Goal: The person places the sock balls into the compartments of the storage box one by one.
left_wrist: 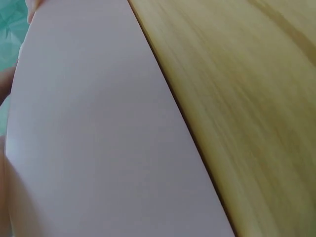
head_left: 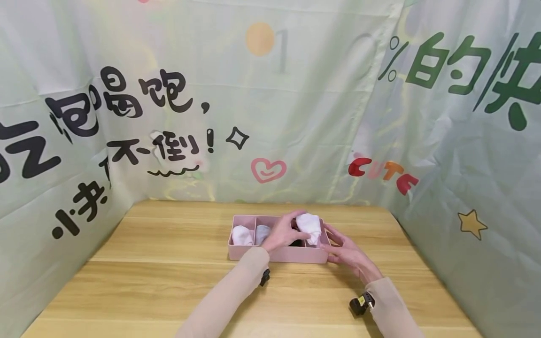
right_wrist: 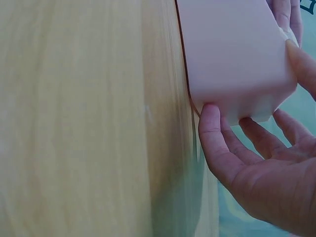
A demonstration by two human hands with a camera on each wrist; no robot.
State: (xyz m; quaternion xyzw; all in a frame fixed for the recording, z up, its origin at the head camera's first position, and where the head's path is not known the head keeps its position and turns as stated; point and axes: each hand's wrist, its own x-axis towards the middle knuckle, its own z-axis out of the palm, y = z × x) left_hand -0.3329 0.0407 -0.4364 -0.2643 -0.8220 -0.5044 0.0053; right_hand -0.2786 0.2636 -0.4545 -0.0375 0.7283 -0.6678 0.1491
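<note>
A pink divided storage box (head_left: 274, 255) stands on the wooden table. Over its right-hand compartment, my left hand (head_left: 284, 233) pinches a bundled white cloth (head_left: 310, 226) between thumb and fingers; its exact kind is unclear. My right hand (head_left: 348, 253) holds the box's right end, fingers against the end wall and thumb at the front rim. In the right wrist view, fingertips (right_wrist: 210, 111) touch the box's end. Another white cloth bundle (head_left: 242, 235) lies in the leftmost compartment, and a greyish one (head_left: 262, 234) in the compartment beside it. Something dark shows partly behind my left hand.
The wooden table (head_left: 148, 272) extends around the box on all sides. Printed fabric curtains (head_left: 304, 117) enclose the table at the back, left and right. Small black cameras (head_left: 359, 306) are worn at the wrists.
</note>
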